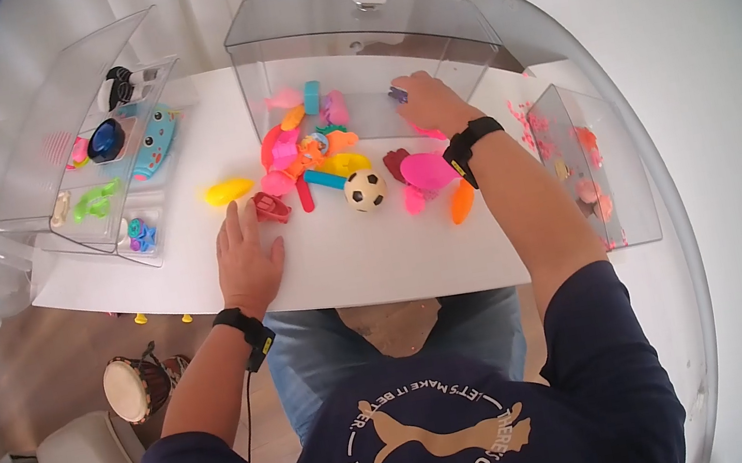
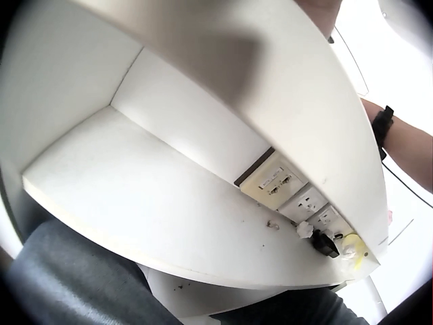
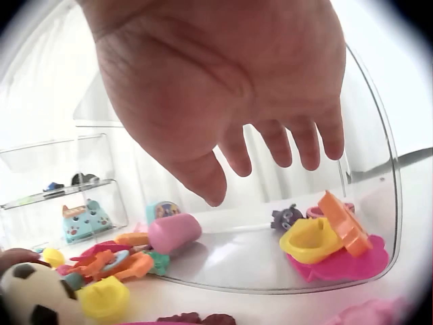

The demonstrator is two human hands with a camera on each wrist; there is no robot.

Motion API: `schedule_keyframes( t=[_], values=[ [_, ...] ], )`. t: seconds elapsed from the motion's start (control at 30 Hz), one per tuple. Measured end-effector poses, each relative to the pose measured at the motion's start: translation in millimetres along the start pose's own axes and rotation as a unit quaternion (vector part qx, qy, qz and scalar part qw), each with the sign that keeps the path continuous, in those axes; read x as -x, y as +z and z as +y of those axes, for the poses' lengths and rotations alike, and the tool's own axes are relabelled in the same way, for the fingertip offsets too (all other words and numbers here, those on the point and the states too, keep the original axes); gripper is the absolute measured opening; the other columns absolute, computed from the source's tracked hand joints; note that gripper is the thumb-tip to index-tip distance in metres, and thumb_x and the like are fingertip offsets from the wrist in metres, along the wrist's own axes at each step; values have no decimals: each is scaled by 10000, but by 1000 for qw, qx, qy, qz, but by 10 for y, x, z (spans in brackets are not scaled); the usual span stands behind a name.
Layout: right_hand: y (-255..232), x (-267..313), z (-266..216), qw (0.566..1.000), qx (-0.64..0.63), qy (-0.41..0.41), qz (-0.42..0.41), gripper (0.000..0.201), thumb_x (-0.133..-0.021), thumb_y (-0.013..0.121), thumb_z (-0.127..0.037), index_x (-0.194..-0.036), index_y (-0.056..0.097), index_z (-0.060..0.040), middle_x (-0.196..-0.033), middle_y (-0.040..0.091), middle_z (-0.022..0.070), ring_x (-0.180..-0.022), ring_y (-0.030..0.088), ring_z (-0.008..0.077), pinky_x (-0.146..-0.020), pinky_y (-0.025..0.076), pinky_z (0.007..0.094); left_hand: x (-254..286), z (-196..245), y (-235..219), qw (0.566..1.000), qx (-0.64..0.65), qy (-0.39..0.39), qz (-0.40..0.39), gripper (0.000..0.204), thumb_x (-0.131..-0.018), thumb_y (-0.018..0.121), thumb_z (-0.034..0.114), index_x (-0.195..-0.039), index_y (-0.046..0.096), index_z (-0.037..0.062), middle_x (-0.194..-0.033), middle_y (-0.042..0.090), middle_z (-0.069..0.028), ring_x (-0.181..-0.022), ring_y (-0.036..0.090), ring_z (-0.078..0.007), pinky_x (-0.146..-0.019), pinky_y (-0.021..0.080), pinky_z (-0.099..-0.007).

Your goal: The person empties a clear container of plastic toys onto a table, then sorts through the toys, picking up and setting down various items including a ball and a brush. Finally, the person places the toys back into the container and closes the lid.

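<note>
My right hand [image 1: 436, 105] reaches over the opening of a clear plastic box [image 1: 357, 33], fingers extended and apart. Just by its fingertips in the head view is a small dark purple toy figure [image 1: 398, 94]. From the right wrist, the same figure [image 3: 287, 218] sits inside the box below the fingers, beside a yellow toy piece [image 3: 312, 238], an orange piece [image 3: 346, 223] and a pink flower-shaped plate [image 3: 372, 263]. Flat on the table's near half rests my left hand [image 1: 248, 260], its fingertips close to a red toy [image 1: 272, 207] and a yellow toy [image 1: 229, 191].
Mixed toys surround a soccer ball [image 1: 365, 190] mid-table, with a pink oval piece [image 1: 429, 171] right of it. An open clear case [image 1: 18, 232] holding toys stands left; another clear box [image 1: 626, 199] stands right. Below the table are a drum [image 1: 128, 390] and wall sockets [image 2: 308, 202].
</note>
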State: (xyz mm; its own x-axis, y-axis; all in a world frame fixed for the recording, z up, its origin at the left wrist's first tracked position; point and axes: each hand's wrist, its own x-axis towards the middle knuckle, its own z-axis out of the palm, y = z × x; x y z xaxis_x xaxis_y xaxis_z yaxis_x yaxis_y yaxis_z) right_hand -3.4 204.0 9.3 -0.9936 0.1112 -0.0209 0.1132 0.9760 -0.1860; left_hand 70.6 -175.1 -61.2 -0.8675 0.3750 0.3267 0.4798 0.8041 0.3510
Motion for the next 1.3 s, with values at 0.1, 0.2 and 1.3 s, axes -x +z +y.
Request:
schedule_keyframes(
  t=[0.1, 0.2, 1.3],
  values=[
    [144, -163, 49, 999, 21, 30, -33, 472, -886, 564, -226, -1349, 548, -134, -1337, 515, 191, -1225, 543, 387, -1015, 471, 461, -7, 8, -30, 1000, -4, -3, 0, 724, -820, 689, 226, -1448, 382, 37, -1457, 384, -274, -1279, 432, -427, -1099, 351, -472],
    [240, -200, 81, 997, 37, 42, -46, 461, -903, 531, -196, -1359, 534, -126, -1343, 512, 185, -1218, 550, 388, -1013, 472, 460, -6, 6, -43, 1000, -6, -3, -1, 717, -820, 689, 230, -1440, 389, 31, -1455, 387, -274, -1279, 434, -420, -1102, 348, -470],
    [329, 990, 23, 984, -55, -169, 16, 253, -886, 561, -188, -1075, 668, -57, -1087, 653, 122, -1039, 612, 308, -902, 487, 431, 3, -10, 40, 999, -30, 29, 11, 741, -822, 683, 217, -1458, 346, 43, -1457, 378, -261, -1256, 447, -440, -1075, 372, -477]
  ],
)
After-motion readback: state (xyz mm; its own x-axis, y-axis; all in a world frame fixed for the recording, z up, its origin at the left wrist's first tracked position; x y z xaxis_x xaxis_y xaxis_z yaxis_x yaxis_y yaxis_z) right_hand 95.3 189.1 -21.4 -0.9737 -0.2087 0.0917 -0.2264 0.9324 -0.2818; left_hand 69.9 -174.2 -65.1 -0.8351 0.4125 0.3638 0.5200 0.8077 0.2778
